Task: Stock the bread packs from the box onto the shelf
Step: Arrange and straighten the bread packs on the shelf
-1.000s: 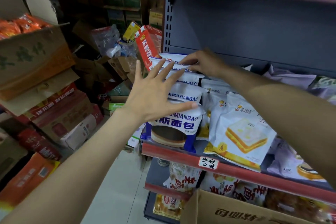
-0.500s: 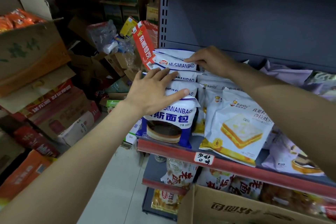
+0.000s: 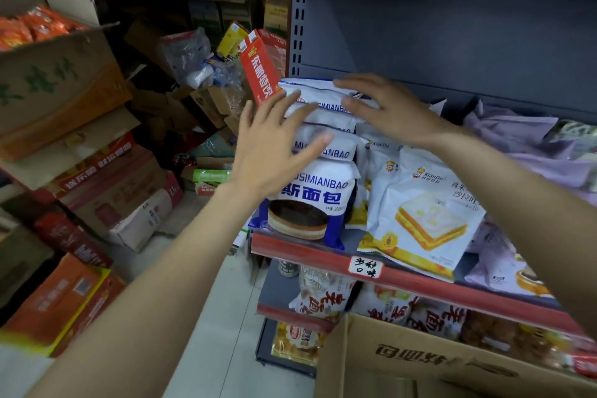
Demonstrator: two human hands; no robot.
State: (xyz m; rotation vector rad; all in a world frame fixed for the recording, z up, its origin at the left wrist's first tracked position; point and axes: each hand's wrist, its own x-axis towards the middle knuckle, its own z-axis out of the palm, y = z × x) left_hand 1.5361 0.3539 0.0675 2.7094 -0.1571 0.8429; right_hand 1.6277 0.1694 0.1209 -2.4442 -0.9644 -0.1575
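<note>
White-and-blue bread packs point(image 3: 318, 152) are being squared on the shelf point(image 3: 310, 247); my left hand point(image 3: 274, 145) and right hand point(image 3: 384, 107) lie open, empty. Next I judge: fetch from the box point(image 3: 420, 362).

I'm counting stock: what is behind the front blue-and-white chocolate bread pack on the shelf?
Behind the front pack stand more MUSIMIANBAO packs in a row, only their top edges showing. The left hand and right hand cover parts, so an exact count is unclear.

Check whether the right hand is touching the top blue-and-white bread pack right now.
Cannot tell. In the head view the right hand lies open over the top bread pack, fingers spread and blurred; neither contact nor a gap shows plainly.
</note>
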